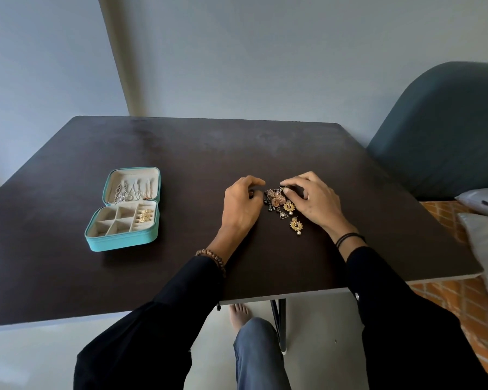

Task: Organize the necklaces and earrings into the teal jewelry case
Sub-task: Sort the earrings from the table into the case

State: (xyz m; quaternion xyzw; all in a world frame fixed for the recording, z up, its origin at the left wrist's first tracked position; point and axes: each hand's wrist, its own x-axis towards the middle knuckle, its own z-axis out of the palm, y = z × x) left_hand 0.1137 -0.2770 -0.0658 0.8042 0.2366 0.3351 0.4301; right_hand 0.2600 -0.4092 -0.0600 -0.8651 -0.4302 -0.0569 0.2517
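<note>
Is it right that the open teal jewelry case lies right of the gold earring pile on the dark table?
No: in the head view the open teal jewelry case lies left of the gold earring pile on the dark table.

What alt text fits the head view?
A person's left hand and right hand flank a pile of gold earrings on a dark table; an open teal jewelry case lies to the left, chains in its lid.
</note>
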